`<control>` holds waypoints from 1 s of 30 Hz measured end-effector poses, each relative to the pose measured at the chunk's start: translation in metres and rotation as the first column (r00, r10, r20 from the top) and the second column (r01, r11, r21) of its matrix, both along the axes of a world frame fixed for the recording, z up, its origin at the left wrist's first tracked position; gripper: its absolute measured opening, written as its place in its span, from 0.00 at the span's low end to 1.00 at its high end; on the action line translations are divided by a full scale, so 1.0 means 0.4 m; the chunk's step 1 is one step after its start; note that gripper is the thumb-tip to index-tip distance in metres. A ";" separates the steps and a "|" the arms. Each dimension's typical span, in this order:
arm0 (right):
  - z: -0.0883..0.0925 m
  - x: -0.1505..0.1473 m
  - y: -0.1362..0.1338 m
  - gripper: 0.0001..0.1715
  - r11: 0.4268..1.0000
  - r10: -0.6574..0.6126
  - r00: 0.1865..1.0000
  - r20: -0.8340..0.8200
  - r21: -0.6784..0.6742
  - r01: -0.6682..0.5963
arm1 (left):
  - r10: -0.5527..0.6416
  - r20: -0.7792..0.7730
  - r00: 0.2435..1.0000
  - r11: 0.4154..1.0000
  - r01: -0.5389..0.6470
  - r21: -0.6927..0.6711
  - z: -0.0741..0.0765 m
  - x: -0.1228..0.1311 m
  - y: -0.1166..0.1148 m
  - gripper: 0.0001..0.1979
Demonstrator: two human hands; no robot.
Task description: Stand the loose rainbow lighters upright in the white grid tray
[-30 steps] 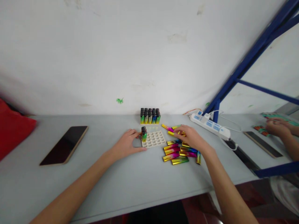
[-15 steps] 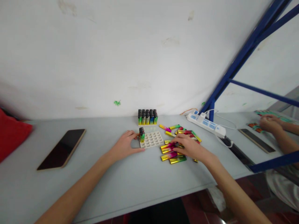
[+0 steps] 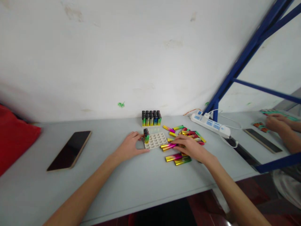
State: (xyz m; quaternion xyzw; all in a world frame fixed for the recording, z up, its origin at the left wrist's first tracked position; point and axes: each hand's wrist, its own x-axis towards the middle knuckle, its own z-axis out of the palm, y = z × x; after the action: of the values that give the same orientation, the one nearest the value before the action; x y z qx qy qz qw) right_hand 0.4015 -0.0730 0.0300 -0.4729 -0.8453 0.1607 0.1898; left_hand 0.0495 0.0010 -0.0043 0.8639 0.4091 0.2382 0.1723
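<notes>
Wall [image 3: 94, 62]: pale, scuffed, along table's back edge. Table [image 3: 131, 182]: grey, long, front edge towards wearer. Blue frame [image 3: 279, 163]: slanting metal, across table's right side. Red cloth [image 3: 16, 138]: at table's left edge. Co-worker's hands [image 3: 278, 121]: far right, beyond frame; contents unclear. Dark-faced phone [image 3: 70, 150]: flat, left part of table. White power strip [image 3: 211, 125]: near back edge, right of centre, cables attached.

Left hand [image 3: 130, 146]: fingers wide apart, thumb by tray's front left corner, others by its left edge; apparently bracing. Right hand [image 3: 189, 146]: over loose pile, fingers narrow, closed upon right end of gold-and-magenta lighters [image 3: 166, 146], apparently two; whether lifted, cannot tell.

Holed tray [image 3: 158, 139]: off-white, mid-table, between both hands, rounded hollows in rows. Block of upright lighters [image 3: 151, 117]: black-topped, close-packed, near back edge, behind tray. Loose lighters [image 3: 183, 160]: metallic, lying flat, heaped right of tray. Standing lighters [image 3: 146, 137]: few, black-topped, upright along tray's left edge; exact count unclear.

Step in hand, as judged: pick-up from pile, tray steadied. Next move, as judged: secure pinch, clean parting from neighbours, a turn to upright, alignment over one hollow beside standing lighters.
</notes>
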 end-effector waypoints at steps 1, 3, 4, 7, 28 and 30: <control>-0.003 0.007 -0.001 0.13 1.000 -0.002 0.999 -0.046 0.007 0.002 | 0.002 0.000 1.000 1.000 -0.002 -0.001 0.000 0.000 0.000 0.33; -0.006 0.017 0.001 0.11 1.000 -0.025 0.987 -0.159 0.015 0.027 | 0.008 -0.002 1.000 1.000 -0.008 -0.009 0.001 0.000 0.000 0.33; -0.005 0.017 0.005 0.11 0.999 -0.047 0.973 -0.228 0.014 0.051 | 0.009 -0.003 1.000 1.000 -0.009 -0.013 0.001 0.000 0.000 0.33; 0.008 -0.008 0.025 0.16 0.988 -0.153 0.852 -0.500 -0.050 0.148 | 0.007 -0.002 1.000 1.000 -0.007 -0.015 0.002 0.000 0.000 0.34; -0.017 -0.333 0.118 0.27 0.905 -0.394 0.704 -0.591 -0.112 0.411 | -0.003 0.004 1.000 0.999 0.003 0.032 0.004 0.000 -0.012 0.29; -0.017 -0.328 0.118 0.24 0.904 -0.389 0.704 -0.595 -0.100 0.416 | 0.000 0.014 1.000 0.999 -0.001 0.033 0.000 -0.001 -0.011 0.29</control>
State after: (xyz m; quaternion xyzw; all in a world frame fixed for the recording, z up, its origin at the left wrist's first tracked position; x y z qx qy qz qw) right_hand 0.2704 -0.0257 0.0232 -0.5657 -0.6200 0.2392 0.4882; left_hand 0.0491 -0.0034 -0.0042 0.8648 0.4040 0.2510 0.1609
